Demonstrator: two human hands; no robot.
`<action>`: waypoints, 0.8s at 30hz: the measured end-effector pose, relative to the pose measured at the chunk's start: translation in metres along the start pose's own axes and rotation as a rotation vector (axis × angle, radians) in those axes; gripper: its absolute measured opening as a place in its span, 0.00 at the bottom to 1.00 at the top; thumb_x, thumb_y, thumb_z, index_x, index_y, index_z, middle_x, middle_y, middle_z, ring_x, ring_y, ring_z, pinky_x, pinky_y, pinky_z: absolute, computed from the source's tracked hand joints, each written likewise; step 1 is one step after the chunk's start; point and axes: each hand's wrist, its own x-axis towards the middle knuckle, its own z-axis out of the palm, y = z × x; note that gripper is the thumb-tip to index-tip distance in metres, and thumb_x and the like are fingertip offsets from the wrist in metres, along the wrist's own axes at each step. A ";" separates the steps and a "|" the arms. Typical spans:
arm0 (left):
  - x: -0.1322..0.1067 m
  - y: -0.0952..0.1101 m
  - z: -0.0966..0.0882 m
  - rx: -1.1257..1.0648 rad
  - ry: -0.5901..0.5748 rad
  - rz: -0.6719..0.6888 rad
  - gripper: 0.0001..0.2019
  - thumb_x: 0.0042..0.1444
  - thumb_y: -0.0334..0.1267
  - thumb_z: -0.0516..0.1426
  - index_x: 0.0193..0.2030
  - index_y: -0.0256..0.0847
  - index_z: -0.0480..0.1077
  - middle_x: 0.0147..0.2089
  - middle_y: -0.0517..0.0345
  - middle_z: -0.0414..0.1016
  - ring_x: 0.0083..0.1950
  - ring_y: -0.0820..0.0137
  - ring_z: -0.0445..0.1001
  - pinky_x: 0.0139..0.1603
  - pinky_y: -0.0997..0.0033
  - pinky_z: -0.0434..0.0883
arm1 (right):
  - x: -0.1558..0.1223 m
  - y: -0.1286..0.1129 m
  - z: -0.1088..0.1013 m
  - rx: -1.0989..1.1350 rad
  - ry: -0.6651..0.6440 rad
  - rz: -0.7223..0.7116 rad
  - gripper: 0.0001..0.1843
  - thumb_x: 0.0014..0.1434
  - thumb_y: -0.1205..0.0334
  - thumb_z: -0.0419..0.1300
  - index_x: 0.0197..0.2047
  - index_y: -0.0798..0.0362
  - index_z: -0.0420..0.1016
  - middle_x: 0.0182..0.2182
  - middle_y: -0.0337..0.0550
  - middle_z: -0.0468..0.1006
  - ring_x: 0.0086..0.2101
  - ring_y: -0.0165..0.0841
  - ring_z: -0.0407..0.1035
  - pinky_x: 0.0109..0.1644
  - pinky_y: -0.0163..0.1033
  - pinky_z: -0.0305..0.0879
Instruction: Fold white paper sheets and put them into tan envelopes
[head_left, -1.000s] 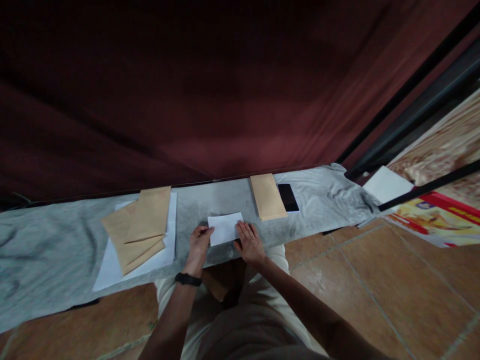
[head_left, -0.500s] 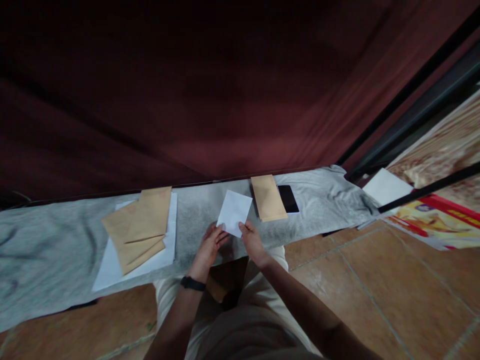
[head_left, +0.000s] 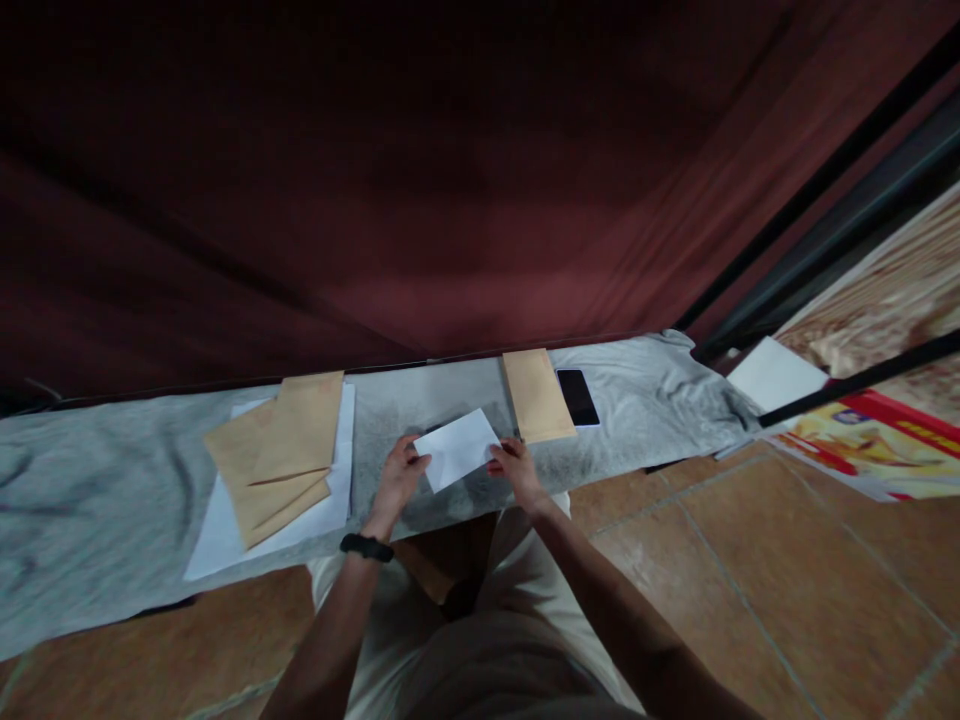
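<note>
Between my two hands is a small white sheet of paper (head_left: 458, 450), folded or single, I cannot tell which. My left hand (head_left: 400, 477) pinches its left edge, and my right hand (head_left: 516, 470) grips the right edge. The paper is held slightly tilted above the grey cloth (head_left: 420, 388). Just beyond my right hand lies a brown envelope (head_left: 538, 395), with a dark-screened phone (head_left: 577, 397) beside it. Off to the left, several brown envelopes (head_left: 296, 430) lie overlapping on larger white sheets (head_left: 214, 545).
The cloth covers a long narrow bench. A dark red curtain (head_left: 450, 220) hangs right behind it. On the right are dark metal bars (head_left: 810, 200), a white flat piece (head_left: 776, 374) and a colourful printed box (head_left: 885, 445). The floor is brown tile (head_left: 712, 560).
The white paper has turned from upright to lengthwise between my hands and come slightly nearer me. My left hand has moved left to its left edge; my right hand has shifted slightly right.
</note>
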 end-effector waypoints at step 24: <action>-0.040 -0.018 0.051 0.716 0.147 0.400 0.33 0.68 0.47 0.46 0.73 0.29 0.53 0.76 0.34 0.50 0.77 0.51 0.48 0.76 0.45 0.47 | 0.010 0.017 -0.001 -0.224 -0.130 0.029 0.08 0.55 0.54 0.63 0.30 0.49 0.70 0.18 0.34 0.74 0.17 0.32 0.70 0.20 0.35 0.69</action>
